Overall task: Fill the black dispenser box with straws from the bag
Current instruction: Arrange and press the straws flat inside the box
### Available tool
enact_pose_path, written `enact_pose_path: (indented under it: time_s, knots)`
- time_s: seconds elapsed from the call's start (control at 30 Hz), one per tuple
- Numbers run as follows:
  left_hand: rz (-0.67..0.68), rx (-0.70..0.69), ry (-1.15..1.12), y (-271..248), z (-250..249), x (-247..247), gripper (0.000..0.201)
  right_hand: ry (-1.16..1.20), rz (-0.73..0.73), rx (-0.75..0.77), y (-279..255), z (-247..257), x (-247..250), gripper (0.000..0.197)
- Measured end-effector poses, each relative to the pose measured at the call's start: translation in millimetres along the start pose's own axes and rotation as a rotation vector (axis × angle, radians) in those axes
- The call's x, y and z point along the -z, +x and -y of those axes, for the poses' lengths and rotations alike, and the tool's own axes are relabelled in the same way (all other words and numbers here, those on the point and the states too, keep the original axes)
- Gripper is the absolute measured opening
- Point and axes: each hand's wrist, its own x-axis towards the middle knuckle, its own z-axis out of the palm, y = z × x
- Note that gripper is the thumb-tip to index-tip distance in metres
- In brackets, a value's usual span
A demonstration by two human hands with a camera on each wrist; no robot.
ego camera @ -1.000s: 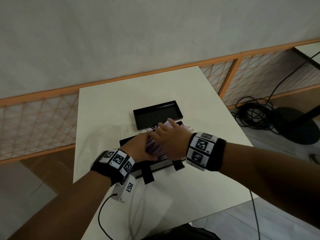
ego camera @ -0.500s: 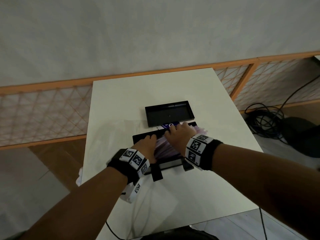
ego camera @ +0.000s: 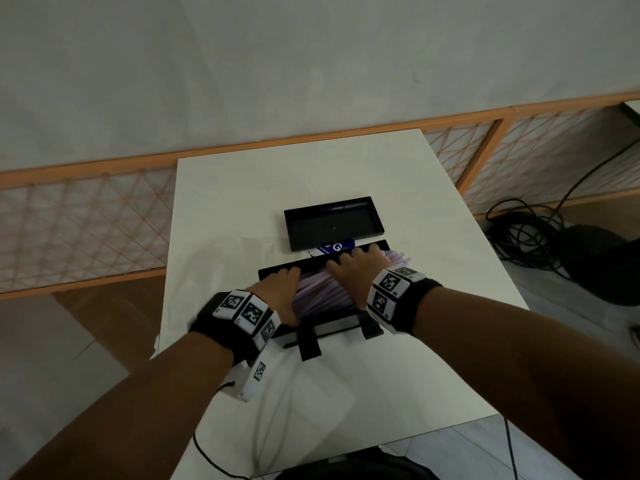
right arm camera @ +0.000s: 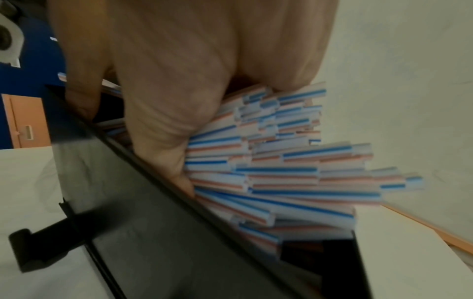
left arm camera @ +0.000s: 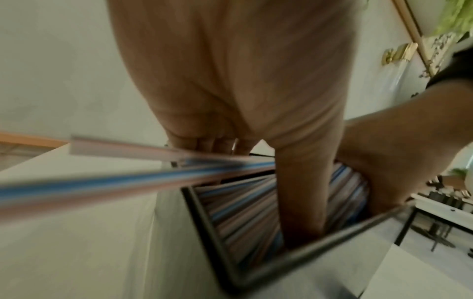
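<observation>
The black dispenser box (ego camera: pixel 332 329) stands open on the white table, packed with striped straws (ego camera: pixel 322 292). My left hand (ego camera: pixel 280 289) grips the bundle's left part, thumb (left arm camera: pixel 299 202) down inside the front wall (left arm camera: pixel 212 232), fingers at the far side. A few straws (left arm camera: pixel 128 178) stick out past the left end. My right hand (ego camera: pixel 356 268) holds the right part with its palm (right arm camera: pixel 179 70) on the straws (right arm camera: pixel 281 168), whose ends jut over the box's right end (right arm camera: pixel 340 263). The bag's blue label (ego camera: pixel 334 247) shows just behind the box.
A shallow black tray-like lid (ego camera: pixel 298 233) lies behind the box. The table (ego camera: pixel 415 358) ends close on the right, with coiled cables (ego camera: pixel 526 237) on the floor there. An orange lattice rail (ego camera: pixel 86 230) runs along the wall. A thin cord (ego camera: pixel 207 455) hangs from my left wrist.
Both hands have gone down with the straw bundle, which now sits lower in the box. My fingers have reached further toward the back wall.
</observation>
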Motion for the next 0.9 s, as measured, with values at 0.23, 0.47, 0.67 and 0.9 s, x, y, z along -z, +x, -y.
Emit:
enact_pose_path:
  time_s: [0.23, 0.47, 0.67, 0.9]
  knots:
    - [-0.094, 0.022, 0.019, -4, -7, -6, 0.085, -0.044, -0.105, 0.059, -1, -7, -2, 0.056]
    - [-0.156, 0.003, -0.06, -10, -9, 5, 0.071, -0.051, -0.232, 0.078, -8, -14, 3, 0.051]
    - [-0.232, -0.049, -0.053, -19, -9, 21, 0.068, 0.003, -0.271, 0.068, -16, -21, 13, 0.047]
    - [-0.26, -0.055, -0.027, -26, -10, 42, 0.058, 0.105, -0.272, 0.071, -18, -31, 18, 0.053]
